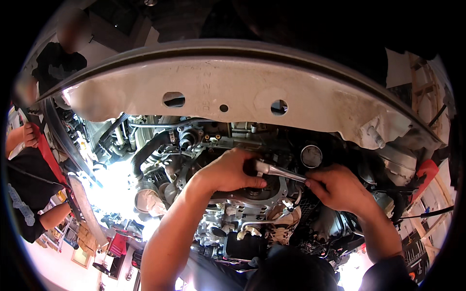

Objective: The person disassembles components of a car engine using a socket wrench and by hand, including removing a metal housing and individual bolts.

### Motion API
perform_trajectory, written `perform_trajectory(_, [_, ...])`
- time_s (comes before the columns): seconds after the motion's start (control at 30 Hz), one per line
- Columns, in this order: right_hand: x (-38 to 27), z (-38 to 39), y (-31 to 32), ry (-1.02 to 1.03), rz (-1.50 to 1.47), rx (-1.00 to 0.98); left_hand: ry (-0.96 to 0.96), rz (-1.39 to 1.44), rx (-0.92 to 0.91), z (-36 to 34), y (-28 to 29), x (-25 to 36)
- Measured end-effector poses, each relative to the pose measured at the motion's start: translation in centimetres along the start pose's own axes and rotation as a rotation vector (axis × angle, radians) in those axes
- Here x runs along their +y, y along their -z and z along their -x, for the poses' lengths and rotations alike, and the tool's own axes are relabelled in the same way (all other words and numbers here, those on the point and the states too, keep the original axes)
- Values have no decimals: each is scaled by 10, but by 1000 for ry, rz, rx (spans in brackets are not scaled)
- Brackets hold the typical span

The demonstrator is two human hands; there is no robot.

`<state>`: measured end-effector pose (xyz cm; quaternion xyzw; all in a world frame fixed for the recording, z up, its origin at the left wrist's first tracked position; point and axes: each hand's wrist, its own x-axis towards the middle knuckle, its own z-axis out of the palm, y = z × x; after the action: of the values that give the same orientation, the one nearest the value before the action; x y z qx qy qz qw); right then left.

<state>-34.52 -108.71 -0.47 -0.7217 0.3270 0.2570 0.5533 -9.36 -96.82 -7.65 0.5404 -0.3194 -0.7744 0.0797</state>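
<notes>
My right hand [335,186] is closed on the handle of a silver ratchet wrench [276,170]. My left hand [235,169] curls over the wrench's head end, thumb below it, partly hiding what the tool sits on. Both hands are over an open engine [228,203] with a metal housing, hoses and fittings. A round silver-rimmed opening [311,156] lies just above my right hand, and a black corrugated hose [145,155] runs left of my left hand.
A pale body panel [247,82] with holes spans above the engine. At the left, two other people appear: dark clothing [58,63] and a hand [30,136] by a red strip [46,157]. Bright light glares at lower left. Wooden shelving [427,92] stands far right.
</notes>
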Motion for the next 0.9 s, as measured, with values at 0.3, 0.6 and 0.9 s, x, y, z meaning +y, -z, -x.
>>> perform_trajectory(0.3, [-55,14,20,-22,88,-241,24,-81,-139,7,5,2])
perform_trajectory(0.6, [-67,18,24,167,-403,-400,29,-44,-359,0,7,-5])
perform_trajectory(0.9, [-76,14,-5,120,-742,-316,-51,-131,-231,8,4,4])
